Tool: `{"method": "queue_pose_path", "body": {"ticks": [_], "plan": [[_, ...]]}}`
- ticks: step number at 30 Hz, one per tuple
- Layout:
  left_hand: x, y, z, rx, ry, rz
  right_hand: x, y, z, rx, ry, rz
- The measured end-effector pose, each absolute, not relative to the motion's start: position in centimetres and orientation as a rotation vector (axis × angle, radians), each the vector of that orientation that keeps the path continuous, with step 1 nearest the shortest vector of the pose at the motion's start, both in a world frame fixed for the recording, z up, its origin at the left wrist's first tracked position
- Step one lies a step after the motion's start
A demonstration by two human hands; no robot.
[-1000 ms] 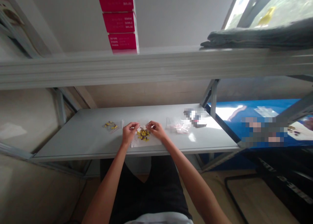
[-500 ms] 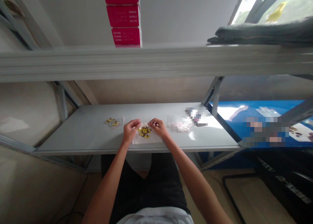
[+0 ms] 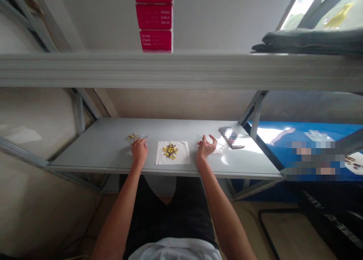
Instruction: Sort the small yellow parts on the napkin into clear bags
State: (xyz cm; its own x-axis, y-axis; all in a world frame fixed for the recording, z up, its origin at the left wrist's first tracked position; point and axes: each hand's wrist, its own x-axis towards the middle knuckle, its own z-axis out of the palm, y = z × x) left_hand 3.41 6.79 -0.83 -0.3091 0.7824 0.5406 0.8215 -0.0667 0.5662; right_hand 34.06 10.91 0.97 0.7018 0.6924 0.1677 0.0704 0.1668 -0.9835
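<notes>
A white square cloth [image 3: 159,158] lies flat at the front middle of the shelf. On it sits a loose heap of small yellow-and-dark pieces [image 3: 171,150], too small to name. To its left, my left hand [image 3: 139,151] rests palm down over the near part of a clear plastic bag [image 3: 146,138] of similar yellow pieces. Its fingers stretch forward onto the bag, fingertips partly hidden. Right of the cloth, my right hand [image 3: 207,147] hovers with thumb and fingers apart, holding nothing visible. Clear bags with pale contents [image 3: 220,148] lie just beside and behind it.
A dark item, partly blurred out [image 3: 227,133], lies at the shelf's back right. Above, a thick grey beam [image 3: 181,71] crosses the view, with red boxes [image 3: 155,17] and folded dark cloth [image 3: 306,41] over it. A blue table [image 3: 272,133] adjoins on the right.
Both my hands have left the white cloth, the left going left onto the bag, the right going right towards the clear bags. The cloth and heap now show in full. The view has shifted slightly.
</notes>
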Motion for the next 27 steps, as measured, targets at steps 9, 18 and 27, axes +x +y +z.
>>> {"method": "queue_pose_path", "body": {"ticks": [9, 18, 27], "plan": [[3.3, 6.0, 0.0, -1.624, -2.134, -1.407, 33.2, 9.9, 1.5, -1.396, -0.835, 0.259], [3.0, 5.6, -0.8, -1.390, -2.291, -1.502, 32.0, 9.1, 0.9, -1.288, -1.218, 0.175], [3.5, 5.0, 0.8, -1.570, -1.974, -1.689, 28.4, 8.6, 3.5, -1.142, -1.730, 0.304]]}}
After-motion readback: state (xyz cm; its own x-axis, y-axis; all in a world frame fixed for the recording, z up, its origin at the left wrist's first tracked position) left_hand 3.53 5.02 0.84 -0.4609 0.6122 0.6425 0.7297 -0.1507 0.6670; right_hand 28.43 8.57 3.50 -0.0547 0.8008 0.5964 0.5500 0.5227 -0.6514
